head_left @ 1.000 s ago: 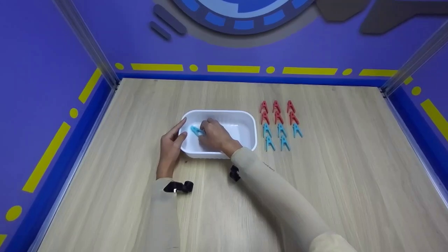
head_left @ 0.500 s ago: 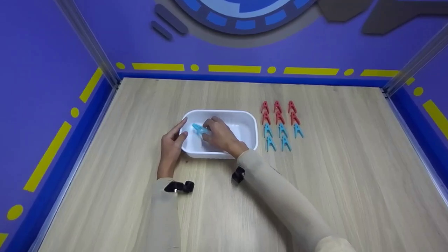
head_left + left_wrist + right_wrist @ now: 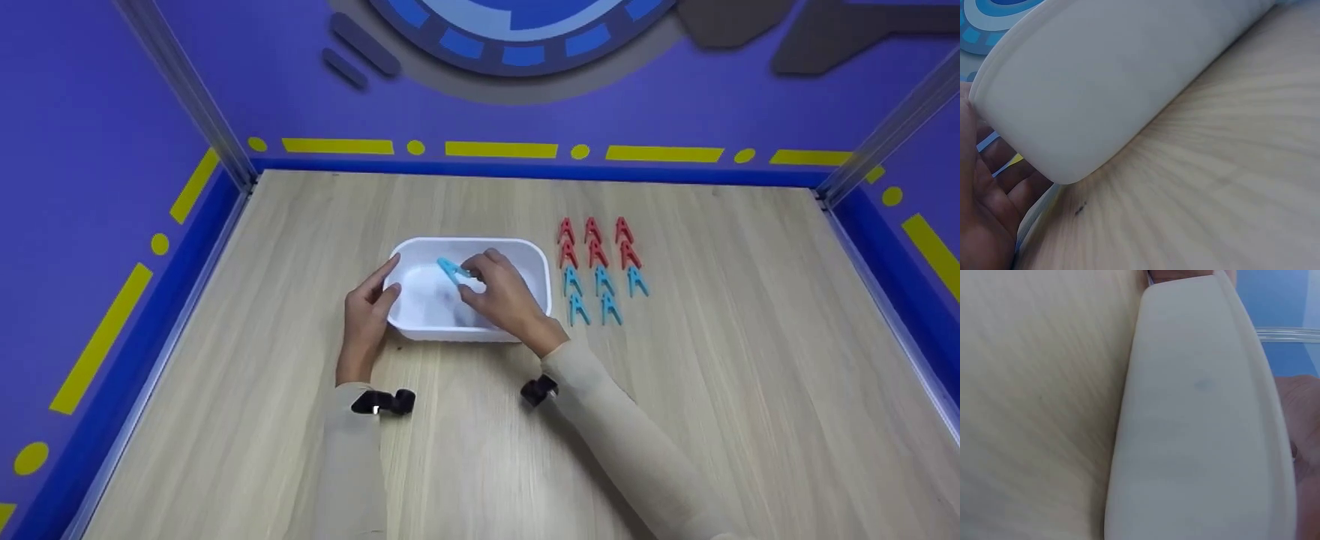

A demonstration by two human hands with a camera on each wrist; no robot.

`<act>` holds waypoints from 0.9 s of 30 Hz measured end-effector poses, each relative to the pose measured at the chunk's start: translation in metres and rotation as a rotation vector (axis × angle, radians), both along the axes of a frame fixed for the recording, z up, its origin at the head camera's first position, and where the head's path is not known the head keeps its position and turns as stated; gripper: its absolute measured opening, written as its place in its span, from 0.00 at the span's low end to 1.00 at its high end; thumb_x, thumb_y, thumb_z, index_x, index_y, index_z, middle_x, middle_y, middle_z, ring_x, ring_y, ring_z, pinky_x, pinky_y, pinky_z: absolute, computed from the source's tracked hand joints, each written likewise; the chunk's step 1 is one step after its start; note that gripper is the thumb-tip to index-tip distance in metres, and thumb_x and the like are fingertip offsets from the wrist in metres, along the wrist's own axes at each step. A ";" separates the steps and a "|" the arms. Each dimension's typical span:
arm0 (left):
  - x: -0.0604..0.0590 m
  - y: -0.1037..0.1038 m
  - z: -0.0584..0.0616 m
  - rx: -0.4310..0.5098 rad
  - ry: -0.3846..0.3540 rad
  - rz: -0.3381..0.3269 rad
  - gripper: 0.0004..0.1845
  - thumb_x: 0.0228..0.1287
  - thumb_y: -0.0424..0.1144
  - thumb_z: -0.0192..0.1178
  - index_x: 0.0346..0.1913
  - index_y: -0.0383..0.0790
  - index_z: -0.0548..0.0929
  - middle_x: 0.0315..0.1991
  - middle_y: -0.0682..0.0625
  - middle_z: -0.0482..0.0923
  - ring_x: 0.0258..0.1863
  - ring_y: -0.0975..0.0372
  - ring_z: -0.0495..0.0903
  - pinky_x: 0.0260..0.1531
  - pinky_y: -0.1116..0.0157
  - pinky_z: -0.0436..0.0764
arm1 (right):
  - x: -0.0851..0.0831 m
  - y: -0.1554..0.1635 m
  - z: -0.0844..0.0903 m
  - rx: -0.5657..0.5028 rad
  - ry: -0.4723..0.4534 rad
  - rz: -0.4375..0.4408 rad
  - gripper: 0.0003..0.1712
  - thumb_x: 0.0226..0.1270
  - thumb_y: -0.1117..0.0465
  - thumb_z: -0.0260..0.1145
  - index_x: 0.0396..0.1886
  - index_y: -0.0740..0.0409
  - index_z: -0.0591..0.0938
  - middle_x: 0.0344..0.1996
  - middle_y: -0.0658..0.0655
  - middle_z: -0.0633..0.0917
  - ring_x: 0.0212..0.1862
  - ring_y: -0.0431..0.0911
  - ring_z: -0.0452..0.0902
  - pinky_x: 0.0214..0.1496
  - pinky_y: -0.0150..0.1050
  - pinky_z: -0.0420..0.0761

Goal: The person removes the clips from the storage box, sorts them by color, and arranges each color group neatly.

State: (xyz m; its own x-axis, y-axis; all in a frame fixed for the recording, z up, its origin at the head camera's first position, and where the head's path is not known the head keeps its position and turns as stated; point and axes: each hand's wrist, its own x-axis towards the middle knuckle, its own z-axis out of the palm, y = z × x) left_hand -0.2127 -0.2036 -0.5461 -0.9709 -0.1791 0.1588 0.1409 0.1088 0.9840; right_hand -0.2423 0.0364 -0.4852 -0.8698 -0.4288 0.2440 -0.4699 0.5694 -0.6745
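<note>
A white rectangular tub [image 3: 420, 327] stands on the wooden table. My left hand [image 3: 370, 306] rests against the tub's left end with straight fingers, thumb on the rim. My right hand [image 3: 501, 292] is over the tub and pinches a blue clothespin [image 3: 451, 270] at its fingertips, above the tub's inside. The left wrist view shows the tub's outer wall [image 3: 1106, 90] with my palm [image 3: 982, 214] beside it. In the right wrist view the tub's wall [image 3: 1196, 416] fills the frame and the pin is hidden.
Right of the tub lie rows of red clothespins [image 3: 594, 240] and, nearer me, blue clothespins [image 3: 600, 292]. Purple walls with yellow markings close in the table [image 3: 750, 360] on three sides.
My right hand has moved right and up with the blue clothespin, from the tub's left part toward its middle. The left hand has stayed at the tub's left end.
</note>
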 end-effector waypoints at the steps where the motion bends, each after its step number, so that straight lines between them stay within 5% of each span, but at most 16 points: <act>1: 0.000 0.000 0.000 0.001 -0.002 0.001 0.26 0.76 0.29 0.58 0.73 0.44 0.79 0.76 0.51 0.72 0.78 0.60 0.65 0.77 0.63 0.64 | 0.002 0.003 0.001 -0.009 0.001 -0.011 0.18 0.71 0.63 0.74 0.56 0.67 0.85 0.47 0.60 0.82 0.48 0.52 0.80 0.55 0.44 0.84; 15: 0.000 0.000 -0.004 0.022 0.023 -0.007 0.25 0.76 0.29 0.59 0.72 0.45 0.81 0.75 0.51 0.73 0.77 0.61 0.66 0.77 0.64 0.63 | 0.025 0.060 0.010 -0.106 0.091 -0.131 0.17 0.70 0.67 0.74 0.55 0.69 0.84 0.46 0.63 0.82 0.49 0.59 0.83 0.57 0.51 0.86; 27: 0.002 0.000 -0.001 -0.013 0.021 -0.001 0.25 0.76 0.29 0.59 0.73 0.44 0.80 0.75 0.51 0.73 0.78 0.61 0.66 0.77 0.66 0.62 | 0.031 0.116 0.012 -0.169 0.052 -0.277 0.20 0.71 0.66 0.74 0.59 0.67 0.83 0.49 0.63 0.82 0.49 0.59 0.80 0.55 0.55 0.83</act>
State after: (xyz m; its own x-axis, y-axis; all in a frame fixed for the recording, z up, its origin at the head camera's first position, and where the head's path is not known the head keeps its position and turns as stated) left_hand -0.2109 -0.2038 -0.5470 -0.9675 -0.1758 0.1818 0.1619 0.1218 0.9793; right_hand -0.2110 0.1528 -0.4734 -0.9323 -0.1270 0.3387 -0.3490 0.5625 -0.7495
